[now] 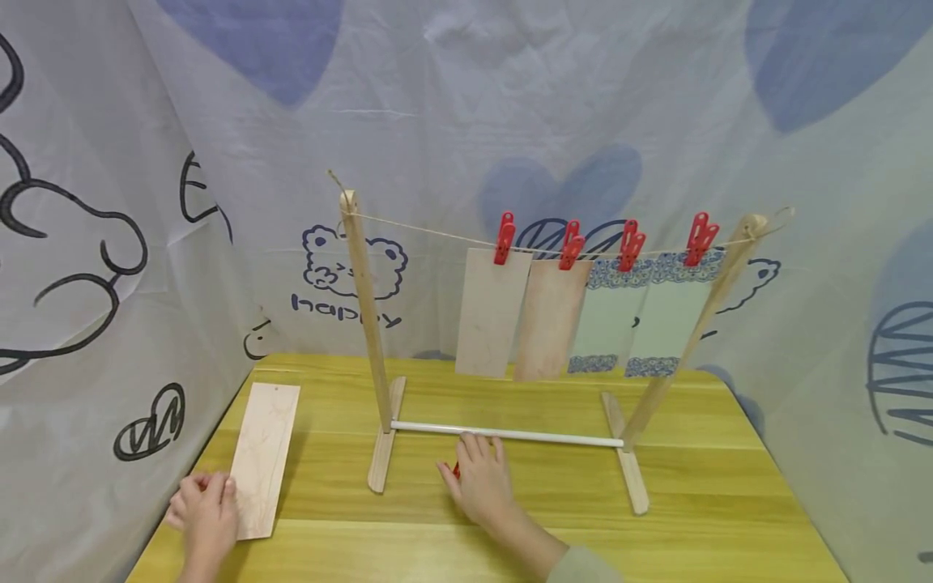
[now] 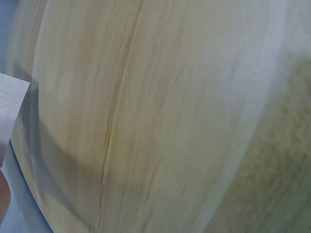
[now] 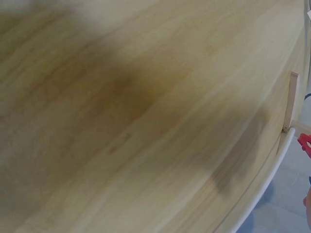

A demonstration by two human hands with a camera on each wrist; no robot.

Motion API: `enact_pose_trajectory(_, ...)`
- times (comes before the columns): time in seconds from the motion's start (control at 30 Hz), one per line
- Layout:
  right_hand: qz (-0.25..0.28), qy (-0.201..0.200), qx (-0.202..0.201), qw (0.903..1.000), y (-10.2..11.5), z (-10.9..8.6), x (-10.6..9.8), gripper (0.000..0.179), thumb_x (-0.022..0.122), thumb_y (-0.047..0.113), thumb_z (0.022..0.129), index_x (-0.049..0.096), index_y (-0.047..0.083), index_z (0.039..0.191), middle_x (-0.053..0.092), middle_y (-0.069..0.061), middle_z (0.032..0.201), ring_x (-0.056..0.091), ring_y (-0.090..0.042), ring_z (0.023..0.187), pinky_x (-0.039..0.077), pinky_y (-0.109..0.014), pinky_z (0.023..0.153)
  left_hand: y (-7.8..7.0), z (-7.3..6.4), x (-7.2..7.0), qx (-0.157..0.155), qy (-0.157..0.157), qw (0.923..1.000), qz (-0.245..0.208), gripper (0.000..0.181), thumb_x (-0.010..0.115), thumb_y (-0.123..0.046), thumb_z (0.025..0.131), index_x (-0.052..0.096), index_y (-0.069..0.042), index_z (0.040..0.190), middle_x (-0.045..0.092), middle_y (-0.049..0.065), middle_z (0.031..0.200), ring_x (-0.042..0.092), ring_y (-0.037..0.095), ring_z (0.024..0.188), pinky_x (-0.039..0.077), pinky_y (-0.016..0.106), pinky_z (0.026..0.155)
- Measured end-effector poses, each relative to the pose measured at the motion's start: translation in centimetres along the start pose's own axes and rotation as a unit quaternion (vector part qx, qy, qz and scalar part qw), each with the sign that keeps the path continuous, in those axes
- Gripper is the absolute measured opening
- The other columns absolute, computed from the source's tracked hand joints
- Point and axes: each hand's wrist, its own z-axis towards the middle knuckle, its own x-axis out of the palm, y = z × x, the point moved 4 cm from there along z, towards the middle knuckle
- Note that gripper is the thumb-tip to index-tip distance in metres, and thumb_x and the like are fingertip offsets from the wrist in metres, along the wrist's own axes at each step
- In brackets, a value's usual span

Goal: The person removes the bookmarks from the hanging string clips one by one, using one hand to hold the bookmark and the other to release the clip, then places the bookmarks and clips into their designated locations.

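At the table's left side my left hand (image 1: 207,514) pinches the lower left edge of a long pale pink card (image 1: 266,453), which has a small hole near its top. A corner of that card (image 2: 12,99) shows at the edge of the left wrist view. In front of the rack's white bar, my right hand (image 1: 483,479) holds a red clip (image 1: 456,470), mostly hidden behind the thumb and fingers. Part of the red clip (image 3: 304,141) also appears at the right edge of the right wrist view.
A wooden rack (image 1: 368,324) with a white crossbar (image 1: 510,435) stands on the yellow wood-grain table (image 1: 350,542). From its string (image 1: 423,231), several red clips hang two pinkish cards (image 1: 494,316) and two pale green cards (image 1: 663,320) with blue patterned ends. Printed cloth surrounds the table.
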Motion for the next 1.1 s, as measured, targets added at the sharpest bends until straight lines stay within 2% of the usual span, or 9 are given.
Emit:
enact_pose_trajectory(0.33, -0.003, 0.034, 0.019, 0.9992, 0.0, -1.2, 1.4, 0.046, 0.042, 0.048, 0.092, 0.059, 0.008, 0.104, 0.052, -0.003, 0.111, 0.049, -0.019, 0.101, 0.034, -0.041, 0.091, 1.5, -0.7, -0.5, -0.051, 0.055, 0.9962, 0.043, 0.008, 0.043, -0.002, 0.091, 0.048, 0.003, 0.085, 0.028, 0.026, 0.097, 0.024, 0.051, 0.095, 0.007, 0.062, 0.081)
enact_pose_trajectory(0.6, -0.007, 0.046, 0.028, 0.9985, -0.1, -1.7, 2.2, 0.045, 0.042, 0.048, 0.092, 0.059, 0.007, 0.102, 0.051, -0.003, 0.104, 0.048, -0.019, 0.098, 0.034, -0.040, 0.089, 2.6, -1.3, -0.9, -0.060, 0.071, 0.9923, 0.081, 0.012, 0.042, -0.005, 0.092, 0.045, 0.000, 0.082, 0.028, 0.025, 0.094, 0.026, 0.051, 0.091, 0.009, 0.063, 0.079)
enact_pose_trajectory(0.87, -0.014, 0.068, 0.038, 0.9968, 0.0, -2.1, 2.7, 0.046, 0.043, 0.047, 0.092, 0.059, 0.006, 0.102, 0.051, -0.004, 0.102, 0.048, -0.020, 0.099, 0.035, -0.041, 0.091, 3.1, -1.5, -1.1, -0.091, 0.130, 0.9753, 0.153, 0.012, 0.039, -0.008, 0.095, 0.046, 0.000, 0.089, 0.027, 0.025, 0.097, 0.026, 0.050, 0.093, 0.009, 0.065, 0.080)
enact_pose_trajectory(1.1, -0.005, 0.089, 0.054, 0.9945, 0.0, -2.1, 3.0, 0.043, 0.043, 0.046, 0.092, 0.059, 0.006, 0.098, 0.049, -0.004, 0.100, 0.047, -0.020, 0.097, 0.035, -0.041, 0.091, 3.4, -1.7, -1.1, -0.106, 0.136, 0.9671, 0.187, 0.011, 0.039, -0.008, 0.094, 0.045, -0.001, 0.090, 0.027, 0.024, 0.097, 0.026, 0.049, 0.091, 0.011, 0.065, 0.079)
